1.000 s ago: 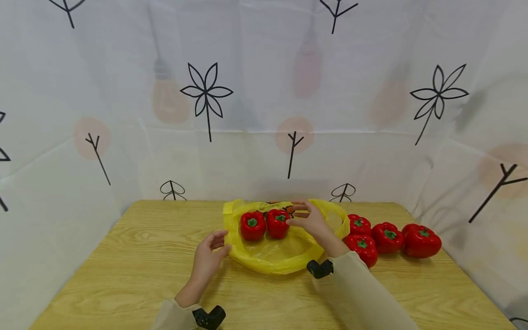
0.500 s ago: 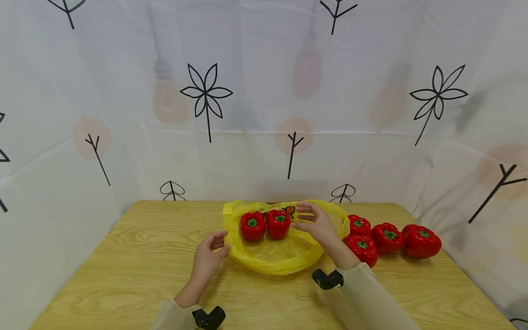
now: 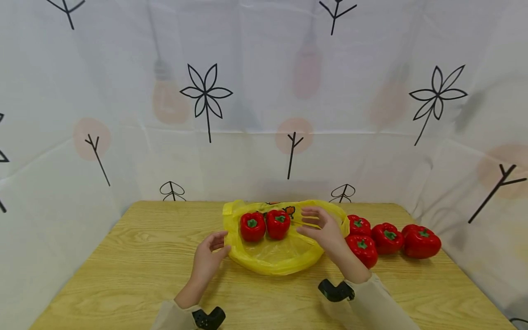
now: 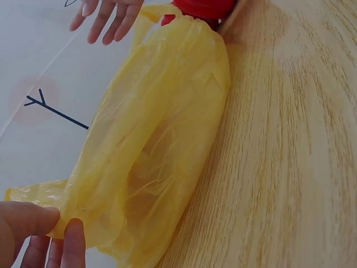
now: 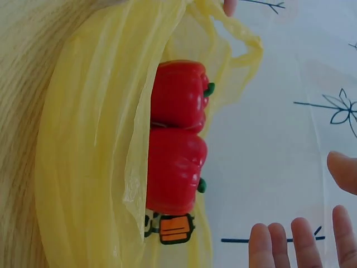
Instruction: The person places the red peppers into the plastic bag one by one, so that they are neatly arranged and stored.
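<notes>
A yellow plastic bag lies spread on the table with its mouth gaping. Inside it sit two red bell peppers, the left pepper beside the right pepper, green stems showing. My left hand pinches the bag's left edge between thumb and fingers, as the left wrist view shows at the bag's rim. Over the right part of the bag hovers my right hand, fingers spread and holding nothing. In the right wrist view its fingers stand apart from both peppers.
Several more red bell peppers cluster on the wooden table to the right of the bag, close to my right forearm. A patterned white cloth hangs behind the table. Each wrist carries a black device.
My right hand has drawn away from the right pepper in the bag, moving right and toward me. The left hand and the peppers have stayed put.
</notes>
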A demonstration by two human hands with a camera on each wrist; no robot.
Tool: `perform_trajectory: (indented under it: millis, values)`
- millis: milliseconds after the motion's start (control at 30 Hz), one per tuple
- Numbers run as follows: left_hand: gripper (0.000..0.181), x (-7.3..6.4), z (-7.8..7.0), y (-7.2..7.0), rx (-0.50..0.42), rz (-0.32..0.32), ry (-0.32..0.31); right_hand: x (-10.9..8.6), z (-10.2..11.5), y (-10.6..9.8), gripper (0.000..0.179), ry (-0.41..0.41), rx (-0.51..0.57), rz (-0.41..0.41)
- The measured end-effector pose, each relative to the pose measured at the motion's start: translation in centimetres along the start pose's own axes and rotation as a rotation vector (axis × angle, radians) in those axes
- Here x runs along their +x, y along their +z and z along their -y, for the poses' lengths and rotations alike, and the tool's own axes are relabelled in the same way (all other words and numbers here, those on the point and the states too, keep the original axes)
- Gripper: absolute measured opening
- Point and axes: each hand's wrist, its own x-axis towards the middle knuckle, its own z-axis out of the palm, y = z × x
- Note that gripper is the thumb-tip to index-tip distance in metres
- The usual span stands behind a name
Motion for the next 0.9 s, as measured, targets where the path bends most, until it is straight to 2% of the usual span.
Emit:
perform_trajectory:
  millis: [500, 733, 900]
  values:
    - [0.033, 0.1, 0.0, 0.0, 0.013, -0.003, -0.002, -2.2, 0.6, -1.4, 0.048, -0.013, -0.011, -0.048]
    - [0.033, 0.1, 0.0, -0.1, 0.010, -0.004, 0.002, -2.8, 0.4, -2.2, 0.045, -0.059, -0.031, -0.059]
    - [0.033, 0.1, 0.1, -0.1, 0.006, -0.004, -0.002, -3.4, 0.7, -2.7, 0.046, -0.034, -0.044, -0.083]
